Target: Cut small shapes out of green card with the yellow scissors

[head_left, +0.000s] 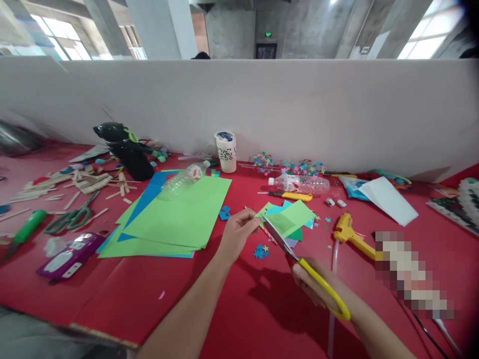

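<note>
My left hand (239,229) pinches a small piece of green paper (264,210) near the middle of the table. In my right hand (310,281) is a pair of yellow-handled scissors (284,244), its blades reaching up to the green piece at my left fingertips. Whether the blades are cutting into it, I cannot tell. Behind the scissors lie a green paper sheet (297,219) and other coloured scraps. Blue paper stars (261,252) rest just below the blades, and further blue cut pieces (224,213) are left of my left hand.
Green sheets (175,214) lie at left with a clear plastic bottle (183,180) on them. A yellow glue gun (355,237) and its cord occupy the right. A cup (226,152), another bottle (299,184), a utility knife (292,196) and star piles (303,168) are farther back.
</note>
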{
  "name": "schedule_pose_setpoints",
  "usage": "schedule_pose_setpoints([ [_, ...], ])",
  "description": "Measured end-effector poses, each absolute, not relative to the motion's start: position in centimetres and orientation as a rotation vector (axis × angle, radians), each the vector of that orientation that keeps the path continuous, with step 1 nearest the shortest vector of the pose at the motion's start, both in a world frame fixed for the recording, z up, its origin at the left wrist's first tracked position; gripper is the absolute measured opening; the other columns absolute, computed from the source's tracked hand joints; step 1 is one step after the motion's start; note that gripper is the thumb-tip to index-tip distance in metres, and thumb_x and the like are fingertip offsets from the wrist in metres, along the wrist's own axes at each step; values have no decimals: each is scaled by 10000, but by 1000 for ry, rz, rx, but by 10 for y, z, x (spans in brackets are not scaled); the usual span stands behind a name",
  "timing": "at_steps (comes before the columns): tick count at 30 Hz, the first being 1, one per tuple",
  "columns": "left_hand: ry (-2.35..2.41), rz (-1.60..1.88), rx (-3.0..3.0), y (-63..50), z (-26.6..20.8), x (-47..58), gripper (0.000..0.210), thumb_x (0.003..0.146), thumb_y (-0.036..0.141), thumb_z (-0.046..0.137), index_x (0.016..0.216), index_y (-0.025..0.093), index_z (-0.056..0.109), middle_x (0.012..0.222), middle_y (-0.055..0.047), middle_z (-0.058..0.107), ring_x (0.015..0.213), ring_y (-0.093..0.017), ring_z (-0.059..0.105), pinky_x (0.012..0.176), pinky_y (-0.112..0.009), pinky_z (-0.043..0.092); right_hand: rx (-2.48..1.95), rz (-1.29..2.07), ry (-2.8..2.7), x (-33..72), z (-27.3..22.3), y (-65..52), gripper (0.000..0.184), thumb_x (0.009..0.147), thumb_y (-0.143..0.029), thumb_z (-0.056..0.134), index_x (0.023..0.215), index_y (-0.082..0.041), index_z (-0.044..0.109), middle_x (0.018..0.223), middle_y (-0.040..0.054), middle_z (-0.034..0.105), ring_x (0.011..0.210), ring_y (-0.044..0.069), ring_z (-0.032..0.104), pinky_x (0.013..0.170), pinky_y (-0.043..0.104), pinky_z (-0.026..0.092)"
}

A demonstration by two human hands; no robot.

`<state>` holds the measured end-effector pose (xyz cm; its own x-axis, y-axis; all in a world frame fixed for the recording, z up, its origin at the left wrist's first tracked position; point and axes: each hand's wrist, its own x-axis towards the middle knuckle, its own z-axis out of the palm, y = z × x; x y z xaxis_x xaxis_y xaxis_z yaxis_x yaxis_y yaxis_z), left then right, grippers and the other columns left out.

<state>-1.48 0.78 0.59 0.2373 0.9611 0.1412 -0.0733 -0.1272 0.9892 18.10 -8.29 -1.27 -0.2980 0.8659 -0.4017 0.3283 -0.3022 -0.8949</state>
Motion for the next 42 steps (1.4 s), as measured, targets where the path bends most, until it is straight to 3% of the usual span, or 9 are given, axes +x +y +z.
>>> schedule_pose_setpoints([
  [9,945,1156,1359,3,7,-7,224,742,280,503,549,167,487,577,14,456,592,-111,431,606,-239,350,-1416,1622,-1449,173,-23,-83,488,774,-654,356,613,-195,392,354,-114,298,268,35,258,292,151,232],
  [19,918,1162,1320,2,7,-5,224,746,303,513,570,166,509,572,15,475,588,-112,433,616,-246,347,-1491,1600,-1352,162,-17,-85,547,705,-729,353,563,-201,359,327,-120,265,250,31,238,262,142,213],
  [42,889,1162,1223,2,1,-3,207,756,301,529,606,159,539,565,18,501,581,-106,444,622,-246,350,-1498,1570,-1344,160,-17,-86,516,721,-700,368,564,-211,332,358,-120,254,267,33,254,259,143,213],
])
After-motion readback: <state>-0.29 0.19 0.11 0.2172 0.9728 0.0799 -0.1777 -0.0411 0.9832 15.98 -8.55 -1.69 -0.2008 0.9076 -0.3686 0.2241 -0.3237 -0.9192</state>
